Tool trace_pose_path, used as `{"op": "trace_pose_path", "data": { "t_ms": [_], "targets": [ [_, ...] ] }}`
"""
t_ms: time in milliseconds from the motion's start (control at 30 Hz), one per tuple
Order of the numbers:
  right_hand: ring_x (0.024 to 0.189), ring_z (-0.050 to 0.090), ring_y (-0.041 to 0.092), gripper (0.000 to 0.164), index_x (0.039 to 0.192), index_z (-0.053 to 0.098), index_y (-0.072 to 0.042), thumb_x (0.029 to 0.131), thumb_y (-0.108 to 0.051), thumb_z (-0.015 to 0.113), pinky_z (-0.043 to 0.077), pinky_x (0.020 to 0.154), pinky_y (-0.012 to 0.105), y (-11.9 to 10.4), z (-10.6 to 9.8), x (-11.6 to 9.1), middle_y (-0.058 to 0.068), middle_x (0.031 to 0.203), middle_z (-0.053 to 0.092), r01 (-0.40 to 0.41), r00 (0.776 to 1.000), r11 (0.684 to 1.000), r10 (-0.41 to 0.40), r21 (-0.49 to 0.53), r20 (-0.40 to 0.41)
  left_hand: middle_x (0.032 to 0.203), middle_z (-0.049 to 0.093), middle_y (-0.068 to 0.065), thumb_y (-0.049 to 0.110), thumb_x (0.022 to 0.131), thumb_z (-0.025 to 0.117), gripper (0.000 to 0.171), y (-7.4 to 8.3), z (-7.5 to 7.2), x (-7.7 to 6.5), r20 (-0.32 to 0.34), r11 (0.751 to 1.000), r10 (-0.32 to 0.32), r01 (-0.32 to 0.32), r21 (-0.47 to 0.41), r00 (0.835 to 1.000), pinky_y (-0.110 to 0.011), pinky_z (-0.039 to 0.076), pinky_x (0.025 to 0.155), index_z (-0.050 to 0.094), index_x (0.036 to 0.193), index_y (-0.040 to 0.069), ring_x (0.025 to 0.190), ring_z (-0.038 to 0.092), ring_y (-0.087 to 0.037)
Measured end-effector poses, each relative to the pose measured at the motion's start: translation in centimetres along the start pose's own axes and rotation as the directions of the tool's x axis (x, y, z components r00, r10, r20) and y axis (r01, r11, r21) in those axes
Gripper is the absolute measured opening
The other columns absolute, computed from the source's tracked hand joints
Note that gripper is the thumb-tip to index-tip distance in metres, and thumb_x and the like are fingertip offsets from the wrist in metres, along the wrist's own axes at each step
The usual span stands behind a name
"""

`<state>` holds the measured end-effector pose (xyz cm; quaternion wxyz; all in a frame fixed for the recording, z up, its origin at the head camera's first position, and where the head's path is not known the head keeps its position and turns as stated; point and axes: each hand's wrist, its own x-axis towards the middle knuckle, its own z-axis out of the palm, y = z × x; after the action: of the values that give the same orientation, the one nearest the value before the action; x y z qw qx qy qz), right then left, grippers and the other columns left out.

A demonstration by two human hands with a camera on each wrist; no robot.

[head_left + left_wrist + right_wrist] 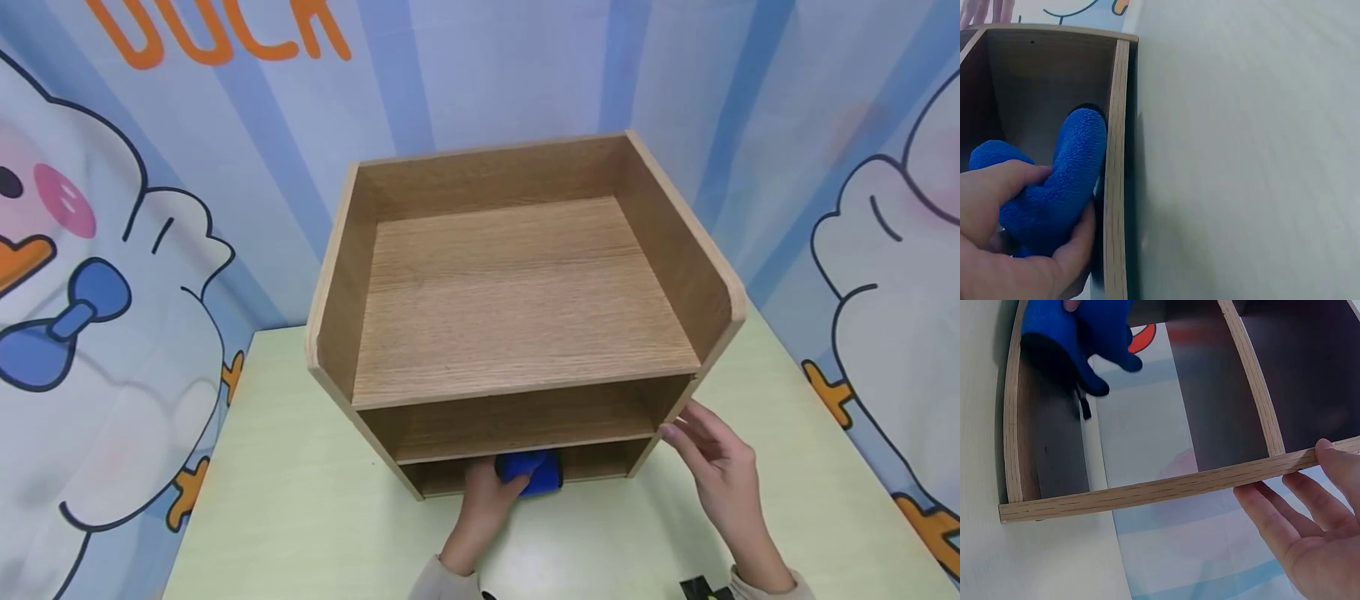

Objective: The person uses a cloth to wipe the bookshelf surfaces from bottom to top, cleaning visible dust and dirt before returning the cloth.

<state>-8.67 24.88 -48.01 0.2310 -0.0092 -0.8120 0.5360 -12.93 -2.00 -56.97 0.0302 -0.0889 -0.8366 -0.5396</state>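
Note:
A small wooden shelf with an open top tray and lower compartments stands on the table. My left hand reaches into its bottom compartment and grips a bunched, fluffy blue cloth with dark edging. In the left wrist view the thumb and fingers of the left hand squeeze the cloth close to the bottom board. My right hand holds the front edge of the shelf's right side panel; its thumb lies at the front edge and its fingers on the outer face.
The pale table extends on both sides of the shelf. Behind it hangs a printed backdrop with cartoon ducks and blue stripes. A small black object lies near the right sleeve at the bottom edge.

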Motion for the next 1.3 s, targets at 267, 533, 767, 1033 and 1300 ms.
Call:
{"op": "trace_pose_path", "data": {
  "t_ms": [267, 533, 767, 1033, 1300],
  "targets": [
    [0.106, 0.062, -0.003, 0.045, 0.136, 0.06, -0.004, 0.092, 0.005, 0.067, 0.056, 0.08, 0.018, -0.1, 0.0, 0.0, 0.02, 0.131, 0.061, -0.011, 1.0, 1.0, 0.011, -0.005, 0.001, 0.127, 0.057, -0.028, 0.01, 0.084, 0.078, 0.059, 1.2, 1.8, 0.6, 0.086, 1.0, -0.018, 0.018, 0.001, 0.996, -0.055, 0.048, 0.099, 0.052, 0.132, -0.01, 0.119, 0.055, -0.044],
    [0.105, 0.063, -0.003, 0.046, 0.136, 0.06, -0.003, 0.092, 0.008, 0.066, 0.055, 0.079, 0.017, -0.2, 0.1, 0.1, -0.005, 0.129, 0.063, 0.027, 1.0, 0.999, -0.027, 0.034, 0.007, 0.114, 0.065, -0.017, 0.01, 0.068, 0.091, 0.07, 2.7, 4.0, 0.5, 0.179, 0.967, 0.019, -0.064, 0.247, 0.984, -0.048, 0.05, 0.094, 0.057, 0.126, -0.007, 0.107, 0.061, -0.035],
    [0.105, 0.062, -0.005, 0.046, 0.136, 0.06, -0.003, 0.091, 0.007, 0.067, 0.054, 0.08, 0.015, -0.2, 0.2, 0.1, -0.017, 0.126, 0.06, 0.028, 1.0, 0.999, -0.028, 0.026, 0.001, 0.075, 0.063, -0.003, 0.033, 0.067, 0.091, 0.04, 3.2, 5.0, 0.3, 0.112, 0.626, 0.161, -0.19, 0.757, 0.98, -0.039, 0.049, 0.057, 0.069, 0.089, 0.008, 0.067, 0.06, -0.023],
    [0.104, 0.063, -0.004, 0.046, 0.135, 0.061, -0.002, 0.091, 0.009, 0.067, 0.054, 0.079, 0.015, -0.2, 0.0, 0.0, -0.018, 0.125, 0.06, 0.039, 0.999, 0.999, -0.039, 0.026, -0.009, 0.08, 0.066, -0.003, 0.046, 0.065, 0.089, 0.048, 3.9, 5.8, 0.2, 0.165, 0.388, 0.264, -0.261, 0.884, 0.95, -0.035, 0.046, 0.057, 0.07, 0.098, 0.017, 0.07, 0.061, -0.022],
    [0.105, 0.063, -0.004, 0.046, 0.135, 0.06, -0.002, 0.091, 0.009, 0.066, 0.055, 0.08, 0.016, -0.1, -0.1, 0.0, -0.009, 0.127, 0.062, 0.037, 0.999, 0.999, -0.037, 0.025, -0.004, 0.053, 0.051, 0.003, 0.035, 0.086, 0.076, 0.029, 4.8, 5.6, 0.6, 0.17, 0.643, 0.196, -0.258, 0.721, 0.966, -0.027, 0.035, 0.036, 0.06, 0.074, 0.014, 0.046, 0.05, -0.015]
  ]
}}
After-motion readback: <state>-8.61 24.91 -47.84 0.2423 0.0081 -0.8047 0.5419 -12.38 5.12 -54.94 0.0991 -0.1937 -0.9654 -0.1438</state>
